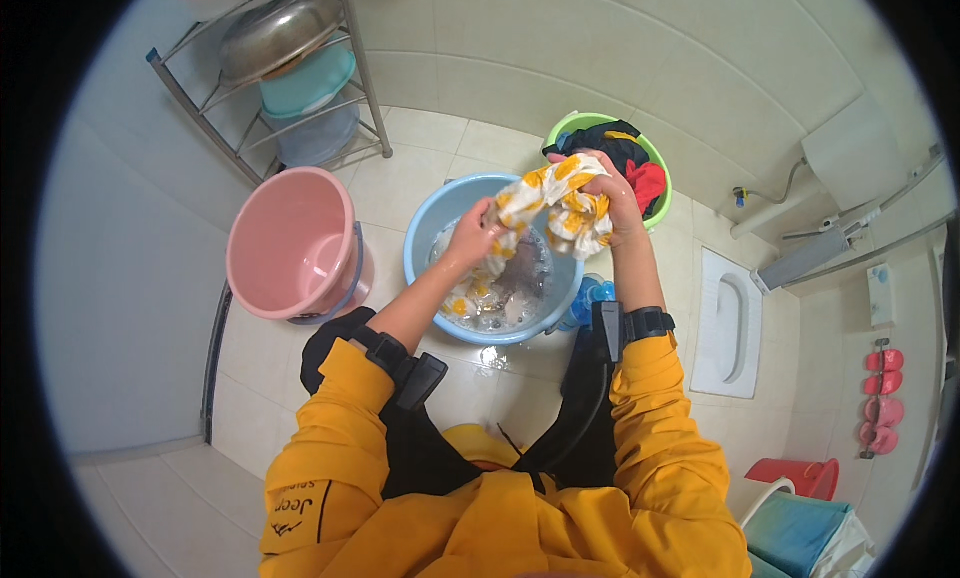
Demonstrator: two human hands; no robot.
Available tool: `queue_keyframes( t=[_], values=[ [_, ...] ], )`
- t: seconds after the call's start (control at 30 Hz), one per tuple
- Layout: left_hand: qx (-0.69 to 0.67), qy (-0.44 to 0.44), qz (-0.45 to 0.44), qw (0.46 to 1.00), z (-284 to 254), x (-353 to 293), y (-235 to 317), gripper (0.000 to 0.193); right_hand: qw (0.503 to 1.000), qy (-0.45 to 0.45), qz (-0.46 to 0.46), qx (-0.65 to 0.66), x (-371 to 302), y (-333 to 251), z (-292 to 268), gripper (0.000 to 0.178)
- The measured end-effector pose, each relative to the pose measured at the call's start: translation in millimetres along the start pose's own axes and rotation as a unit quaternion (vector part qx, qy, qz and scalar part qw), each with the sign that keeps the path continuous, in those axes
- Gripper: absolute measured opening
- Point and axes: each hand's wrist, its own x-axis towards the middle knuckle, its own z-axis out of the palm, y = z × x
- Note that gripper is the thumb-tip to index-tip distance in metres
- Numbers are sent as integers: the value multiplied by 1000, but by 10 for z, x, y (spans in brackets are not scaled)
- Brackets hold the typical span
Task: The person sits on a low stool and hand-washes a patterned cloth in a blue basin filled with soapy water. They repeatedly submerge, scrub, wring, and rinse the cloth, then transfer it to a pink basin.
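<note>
Both hands grip a wet white cloth with yellow flower print above a blue wash basin that stands on the tiled floor. The right hand holds the bunched upper end, its fingers pressed together around the fabric. The left hand clutches the lower part just over the water, its fingers closed on the cloth. The rest of the cloth hangs down into the basin, where soapy water and a greyish garment lie. A pink bucket stands to the left of the basin, near it. Behind the basin a green basin holds dark, red and yellow clothes. A metal rack with stacked basins stands against the wall at the upper left. A squat toilet is set in the floor to the right.
</note>
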Motion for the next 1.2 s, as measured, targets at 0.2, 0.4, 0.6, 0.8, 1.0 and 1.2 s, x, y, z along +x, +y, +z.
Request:
queue_keyframes(
  t=[0.2, 0.4, 0.6, 0.8, 1.0, 1.2],
  values=[
    [-431, 3, -184, 883, -131, 0, 285, 40, 909, 29, -87, -408, 149, 301, -226, 62],
    [-437, -14, -190, 879, -21, 23, 120, 39, 795, -21, -263, -546, -106, 776, 741, 15],
    [-305, 136, -158, 929, 125, 27, -235, 26, 681, 154, -254, -670, 148, 888, 552, 20],
    [-259, 220, -177, 924, 150, -50, -71, 24, 672, 8, -315, -670, 72, 1110, 415, 20],
    [-256, 61, -242, 934, 82, -77, 124, 25, 686, 234, -228, -650, 213, 987, 42, 18],
    [-386, 83, -259, 881, -25, -75, 156, 35, 754, 165, 71, -632, 151, 878, -146, 39]
  ],
)
